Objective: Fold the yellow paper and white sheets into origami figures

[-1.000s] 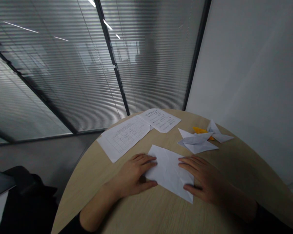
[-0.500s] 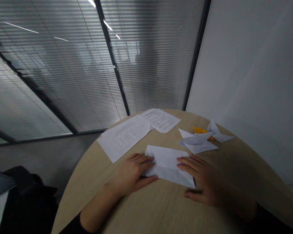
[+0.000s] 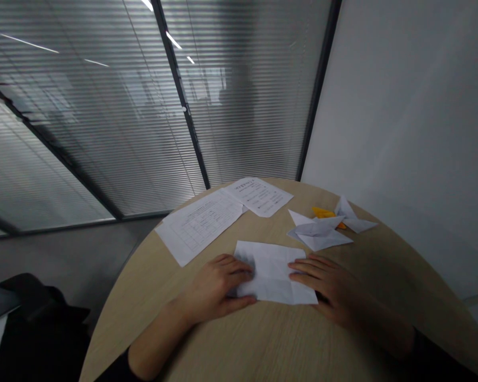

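Note:
A creased white sheet of paper with fold lines across it lies in front of me, its lower edge slightly raised. At its left end is my left hand, the fingers bent over the paper and the thumb at the lower edge, gripping it. My right hand has the opposite end, with fingers on top and the thumb tucked partly out of sight beneath the lower right corner. Just beyond the right hand rests a folded white paper shape with pointed ends.
Behind that shape sit a yellow folded paper and another white folded piece. Two printed sheets lie at the back left of the round wooden table. A dark chair stands left; a wall borders the right.
My right thumb has moved from the bare tabletop to under the paper's lower right corner. The sheet has turned a little, its lower edge now nearly level. The left hand has hardly moved.

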{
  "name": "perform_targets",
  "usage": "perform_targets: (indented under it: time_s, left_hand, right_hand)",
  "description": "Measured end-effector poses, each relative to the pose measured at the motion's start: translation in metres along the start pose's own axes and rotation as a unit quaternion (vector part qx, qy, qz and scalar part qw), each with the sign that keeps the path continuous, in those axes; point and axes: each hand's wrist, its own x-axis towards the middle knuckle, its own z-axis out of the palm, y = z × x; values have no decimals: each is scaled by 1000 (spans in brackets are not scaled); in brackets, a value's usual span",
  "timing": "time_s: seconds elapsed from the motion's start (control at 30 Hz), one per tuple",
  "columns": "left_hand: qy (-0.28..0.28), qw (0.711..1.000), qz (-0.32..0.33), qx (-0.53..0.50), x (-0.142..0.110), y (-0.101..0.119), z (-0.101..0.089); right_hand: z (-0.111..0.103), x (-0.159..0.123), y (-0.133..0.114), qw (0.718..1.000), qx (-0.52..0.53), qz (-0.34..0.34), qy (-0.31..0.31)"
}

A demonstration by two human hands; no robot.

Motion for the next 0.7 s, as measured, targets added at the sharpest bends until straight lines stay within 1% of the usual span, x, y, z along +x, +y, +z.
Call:
perform_targets:
  time_s: [0.13,0.27,0.53,0.7]
  left_hand:
    - [-1,1000,-1,1,1,0,3]
    - [1,1000,-2,0,2,1,3]
    - [1,1000,6,9,2,5,6]
    - [-1,1000,26,1,3,5,7]
  right_hand:
    - [-6,2,-5,1000,19,9,10]
    - [-10,4,-8,999,34,4,-7]
    - [-8,4,-5,999,36,6,-19]
    - [-8,4,-3,999,38,-5,-16]
